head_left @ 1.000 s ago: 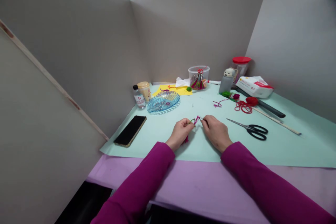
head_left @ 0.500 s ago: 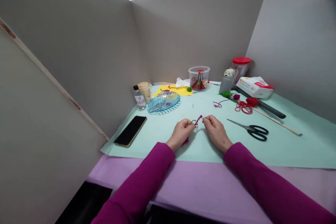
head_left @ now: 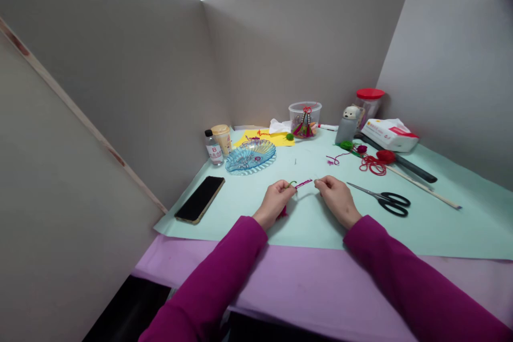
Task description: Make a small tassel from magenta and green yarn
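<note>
Grey walls [head_left: 288,53] enclose the table [head_left: 236,206]; left hand [head_left: 276,200] pinches yarn [head_left: 303,184], right hand [head_left: 335,197] a thin thing [head_left: 316,177], perhaps a needle; too strong a pull could free the yarn.

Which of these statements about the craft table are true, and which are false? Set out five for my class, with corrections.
1. The left hand pinches a magenta cord. True.
2. The right hand holds the scissors. False: the scissors lie to its right; the right hand pinches something thin, too fine to identify.
3. The phone lies nearer the person than the blue dish. True.
4. The white packet sits left of the blue dish. False: the white packet is well to its right.
5. The jar at the back right has a red lid. True.
</note>
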Tool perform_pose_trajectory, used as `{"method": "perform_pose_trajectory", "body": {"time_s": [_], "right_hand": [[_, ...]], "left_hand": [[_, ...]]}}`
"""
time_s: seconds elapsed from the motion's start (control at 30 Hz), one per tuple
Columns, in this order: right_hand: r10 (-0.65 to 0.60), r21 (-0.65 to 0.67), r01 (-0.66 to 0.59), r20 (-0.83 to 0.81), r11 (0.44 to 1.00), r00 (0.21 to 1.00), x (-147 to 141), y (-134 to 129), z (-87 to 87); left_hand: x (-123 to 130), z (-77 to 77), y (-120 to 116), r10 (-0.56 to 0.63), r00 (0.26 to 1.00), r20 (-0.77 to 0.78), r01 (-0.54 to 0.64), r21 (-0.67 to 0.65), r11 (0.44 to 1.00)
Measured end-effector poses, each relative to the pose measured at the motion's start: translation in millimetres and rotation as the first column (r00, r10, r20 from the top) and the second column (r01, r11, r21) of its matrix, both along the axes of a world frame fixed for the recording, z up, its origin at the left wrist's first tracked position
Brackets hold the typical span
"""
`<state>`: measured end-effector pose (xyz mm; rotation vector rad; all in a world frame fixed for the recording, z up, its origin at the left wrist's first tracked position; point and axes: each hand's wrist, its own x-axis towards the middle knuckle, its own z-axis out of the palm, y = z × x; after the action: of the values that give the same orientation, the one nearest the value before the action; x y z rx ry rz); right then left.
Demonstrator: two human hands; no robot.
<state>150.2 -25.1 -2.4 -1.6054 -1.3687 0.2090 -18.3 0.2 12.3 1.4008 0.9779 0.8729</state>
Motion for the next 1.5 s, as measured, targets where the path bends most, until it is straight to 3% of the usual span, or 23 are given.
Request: {"method": "perform_pose_trajectory", "body": {"time_s": [0.13, 0.27, 0.3, 0.4, 0.5, 0.6, 0.8, 0.97, 1.1, 1.2, 1.3, 1.4, 1.5], "right_hand": [[0.012, -0.129, -0.009, 0.026, 0.992, 1.0, 10.7, 3.3, 0.8], [-0.202, -0.072, 0.195, -0.122, 0.978, 0.972, 24.5, 6.0, 0.5], [-0.206, -0.061, 0.198, -0.188, 0.978, 0.96, 24.4, 5.6, 0.7], [-0.013, -0.045, -0.004, -0.355, 0.999, 0.935, 11.9, 1.5, 3.9], [0.207, -0.078, -0.262, -0.418, 0.962, 0.884, -7.0, -4.1, 7.7], [0.305, -0.122, -0.359, -0.323, 0.925, 0.896, -15.4, -6.2, 7.1], [0.215, -0.063, -0.222, -0.103, 0.973, 0.971, -8.6, -6.6, 6.7], [0.148, -0.067, -0.15, -0.034, 0.986, 0.988, -10.2, -9.6, 9.7], [0.105, -0.075, -0.108, -0.036, 0.991, 0.994, -12.0, -12.0, 10.9], [0.048, -0.007, -0.048, -0.017, 0.999, 0.999, -14.5, -15.0, 11.4], [0.112, 0.06, -0.118, 0.087, 0.991, 0.99, -19.2, -17.4, 8.7], [0.199, 0.025, -0.207, 0.183, 0.978, 0.963, -23.5, -17.6, 3.3], [0.183, -0.008, -0.186, 0.213, 0.983, 0.96, -25.0, -16.7, -0.5]], "left_hand": [[-2.2, -2.0, 2.5, 0.035, 0.999, 0.015, -0.035, 0.004, 0.999], [-5.1, -4.8, 4.7, 0.065, 0.998, 0.021, -0.065, 0.006, 0.998], [-5.0, -5.6, 5.0, 0.058, 0.998, 0.021, -0.058, 0.008, 0.998], [-2.8, -7.2, 5.2, 0.017, 0.999, 0.04, -0.018, 0.024, 1.0], [0.2, -7.1, 4.2, -0.016, 0.999, 0.05, 0.014, 0.041, 0.999], [1.4, -5.6, 2.5, -0.055, 0.998, 0.043, 0.053, 0.048, 0.997], [0.1, -4.4, 2.3, -0.117, 0.993, 0.022, 0.117, 0.002, 0.993], [0.0, -3.1, 3.1, -0.127, 0.992, 0.004, 0.127, 0.017, 0.992], [1.9, -1.1, 1.6, -0.058, 0.998, 0.029, 0.058, 0.011, 0.998], [3.2, 0.0, 1.0, -0.018, 0.999, 0.04, 0.018, -0.002, 1.0], [3.8, 0.4, 1.4, -0.006, 0.999, 0.048, 0.006, -0.006, 1.0], [3.8, -0.3, 2.3, -0.002, 0.998, 0.06, 0.002, 0.005, 1.0], [3.9, -1.9, 3.3, 0.008, 0.999, 0.051, -0.008, 0.005, 1.0]]}}
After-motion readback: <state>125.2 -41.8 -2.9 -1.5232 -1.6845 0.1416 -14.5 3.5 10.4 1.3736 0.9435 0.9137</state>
